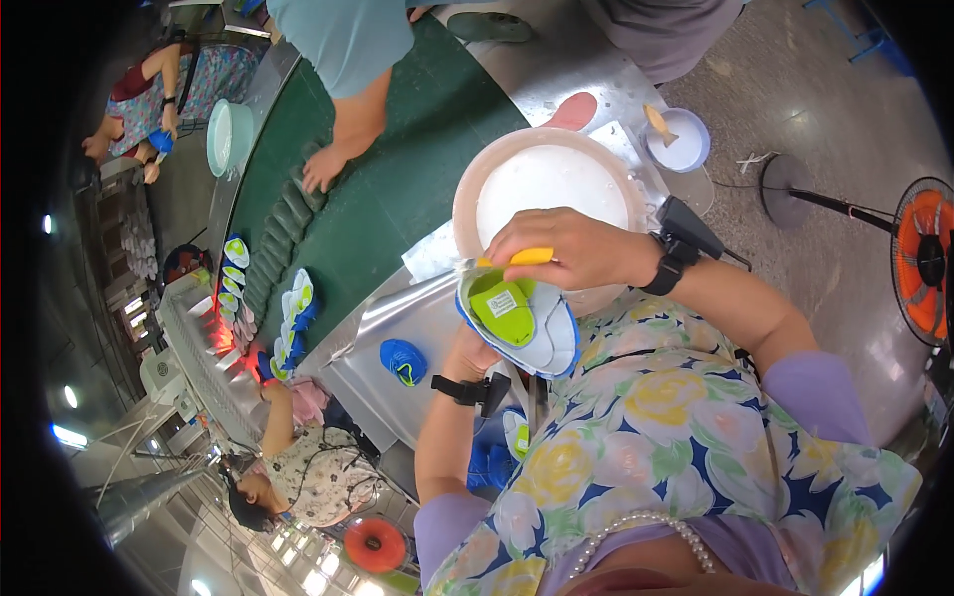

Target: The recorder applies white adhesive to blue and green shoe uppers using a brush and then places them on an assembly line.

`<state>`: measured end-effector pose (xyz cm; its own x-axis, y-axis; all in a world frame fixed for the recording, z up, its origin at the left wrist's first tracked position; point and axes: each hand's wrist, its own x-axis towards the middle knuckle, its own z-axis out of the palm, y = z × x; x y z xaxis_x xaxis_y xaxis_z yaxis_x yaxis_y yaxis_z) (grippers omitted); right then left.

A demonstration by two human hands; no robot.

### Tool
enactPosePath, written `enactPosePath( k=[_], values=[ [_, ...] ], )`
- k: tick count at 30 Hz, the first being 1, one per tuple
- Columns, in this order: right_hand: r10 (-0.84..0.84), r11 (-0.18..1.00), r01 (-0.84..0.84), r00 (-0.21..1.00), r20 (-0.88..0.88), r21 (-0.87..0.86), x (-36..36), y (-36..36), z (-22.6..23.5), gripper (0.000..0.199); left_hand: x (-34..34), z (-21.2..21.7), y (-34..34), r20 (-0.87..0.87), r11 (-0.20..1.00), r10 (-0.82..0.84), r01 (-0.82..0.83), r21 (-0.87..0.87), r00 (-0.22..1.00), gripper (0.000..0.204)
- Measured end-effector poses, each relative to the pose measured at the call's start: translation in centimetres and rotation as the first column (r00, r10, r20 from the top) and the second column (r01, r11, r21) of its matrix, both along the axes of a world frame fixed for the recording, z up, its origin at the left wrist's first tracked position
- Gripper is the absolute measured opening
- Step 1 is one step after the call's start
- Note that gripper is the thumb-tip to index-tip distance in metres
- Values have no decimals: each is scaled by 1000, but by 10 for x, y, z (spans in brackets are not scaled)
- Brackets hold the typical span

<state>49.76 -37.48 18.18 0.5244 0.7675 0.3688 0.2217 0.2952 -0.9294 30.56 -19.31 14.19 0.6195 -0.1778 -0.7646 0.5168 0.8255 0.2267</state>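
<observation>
My left hand (465,354) grips a small blue and white child's shoe (537,328) from underneath, its green insole (502,306) facing up. My right hand (571,248) is closed on a yellow-handled brush (530,257), held at the shoe's upper edge. Both hands are just in front of a wide pink bowl of white glue (547,179). Each wrist carries a black strap with a small device.
A second small blue shoe (402,362) lies on the metal table (417,318). The dark green belt (397,189) carries rows of soles and shoes, with another person's hand (323,169) on it. A small white bowl (681,144) and an orange fan (929,258) stand to the right.
</observation>
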Motion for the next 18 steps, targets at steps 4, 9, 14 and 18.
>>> enactPosePath(
  k=[4, 9, 14, 18],
  values=[
    [-68, 993, 76, 993, 99, -85, 7, 2, -12, 12, 5, 16, -1, -20, 991, 90, -88, 96, 996, 44],
    [56, 942, -42, 998, 33, -334, 16, -19, -6, 17, -8, 5, 20, 59, 964, 260, -262, 35, 964, 41],
    [-107, 993, 113, 984, 144, -33, 12, 2, 6, 15, -8, 12, 22, 116, 931, 229, -252, 265, 967, 41],
    [27, 986, 10, 976, 216, -169, 11, -11, -1, 13, -3, 19, 20, 242, 895, 290, -352, 275, 926, 42]
  ],
)
